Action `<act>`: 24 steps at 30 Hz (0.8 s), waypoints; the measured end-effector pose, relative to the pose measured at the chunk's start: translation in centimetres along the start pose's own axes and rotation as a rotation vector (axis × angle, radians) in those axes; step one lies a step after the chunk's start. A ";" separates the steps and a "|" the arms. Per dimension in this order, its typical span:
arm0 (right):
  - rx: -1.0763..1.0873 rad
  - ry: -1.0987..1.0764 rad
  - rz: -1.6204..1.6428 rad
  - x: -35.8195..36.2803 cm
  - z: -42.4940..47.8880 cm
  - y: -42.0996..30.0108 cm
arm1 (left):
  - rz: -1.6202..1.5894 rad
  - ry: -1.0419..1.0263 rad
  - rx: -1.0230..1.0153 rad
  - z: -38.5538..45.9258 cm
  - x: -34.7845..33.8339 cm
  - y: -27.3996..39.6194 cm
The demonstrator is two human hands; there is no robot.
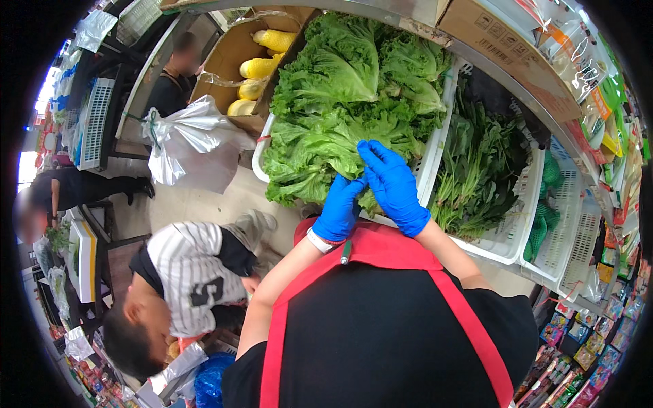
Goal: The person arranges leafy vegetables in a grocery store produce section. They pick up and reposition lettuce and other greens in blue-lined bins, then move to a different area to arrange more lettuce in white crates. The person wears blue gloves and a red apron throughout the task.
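Observation:
My left hand (339, 208), in a blue glove, grips the near end of a green leaf lettuce (321, 145) at the front of the pile. Beside it my right hand (393, 188), also gloved in blue, rests its extended fingers against the leaves. Whether those fingers grip a leaf cannot be made out. More leaf lettuce (347, 66) fills a white plastic crate (436, 148), frilly leaf edges outward. Both palms are hidden.
Right of the lettuce, dark leafy greens (469, 163) fill another crate. A cardboard box (224, 61) holds yellow-netted produce (260, 66). A clear plastic bag (194, 137) hangs at left. A person in a striped shirt (189, 270) bends close on my left; other people stand farther off.

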State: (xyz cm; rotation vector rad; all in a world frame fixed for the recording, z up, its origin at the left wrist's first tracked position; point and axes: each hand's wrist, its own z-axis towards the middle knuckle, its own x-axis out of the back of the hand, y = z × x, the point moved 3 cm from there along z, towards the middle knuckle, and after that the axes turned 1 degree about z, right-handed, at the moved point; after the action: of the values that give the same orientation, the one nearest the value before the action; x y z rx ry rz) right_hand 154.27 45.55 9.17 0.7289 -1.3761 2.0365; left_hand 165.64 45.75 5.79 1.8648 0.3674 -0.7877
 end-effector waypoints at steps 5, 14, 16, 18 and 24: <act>0.042 -0.141 -0.048 -0.9 0.1 -0.8 | -0.161 0.097 0.080 -0.1 1.3 -0.7; 0.108 -0.365 0.522 0.3 0.5 -2.9 | 0.019 0.195 -0.040 -1.8 2.6 1.7; 0.022 -0.327 0.693 1.2 0.4 -3.0 | 0.061 0.268 -0.086 -2.5 2.8 3.0; -0.109 -0.203 0.703 1.8 -0.1 -0.8 | 0.151 0.338 -0.199 -3.3 4.4 3.9; -0.577 0.193 0.420 2.4 -3.0 14.8 | 0.143 0.531 -0.429 -5.6 6.7 8.4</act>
State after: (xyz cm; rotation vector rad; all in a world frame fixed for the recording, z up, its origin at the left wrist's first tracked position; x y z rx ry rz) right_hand 141.67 44.17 0.66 -0.0101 -1.9859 1.7817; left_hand 177.38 46.65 8.60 1.6422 0.6699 -0.0871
